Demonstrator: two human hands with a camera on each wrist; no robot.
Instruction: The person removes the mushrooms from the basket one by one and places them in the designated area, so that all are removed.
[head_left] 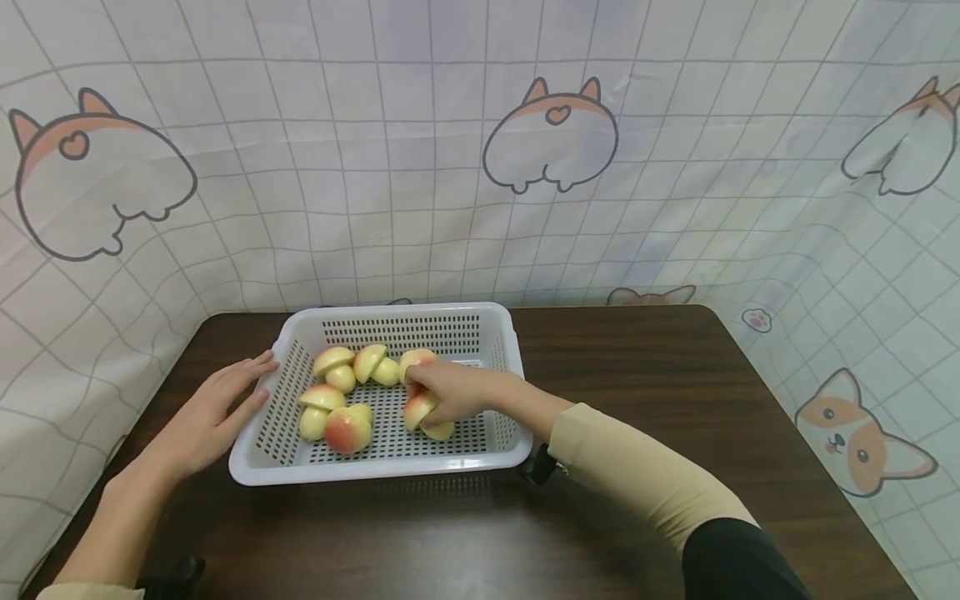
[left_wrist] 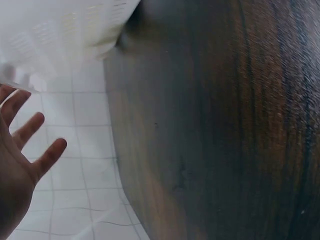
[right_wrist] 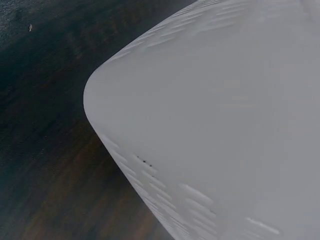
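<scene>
A white slotted plastic basket (head_left: pixel 480 463) holds several toy mushrooms with red-and-yellow caps and pale stems. Inside its right half, my right hand (head_left: pixel 456 392) reaches down and grips one toy mushroom (head_left: pixel 418 410) between thumb and fingers. Just behind that hand another mushroom (head_left: pixel 417 358) is partly covered by it. My left hand (head_left: pixel 206 414) lies along the basket's left side, fingers extended and slightly spread, fingertips right at the rim. The left wrist view has the same hand (left_wrist: pixel 20 145) below the basket wall (left_wrist: pixel 75 35). In the right wrist view the basket's corner (right_wrist: pixel 165 105) hides the right hand.
Other toy mushrooms, such as a red-capped one (head_left: pixel 348 430), sit in the basket's left half. Beneath is a dark wooden table (head_left: pixel 637 392), with a white grid-patterned cloth (head_left: pixel 420 225) hanging behind and beside it.
</scene>
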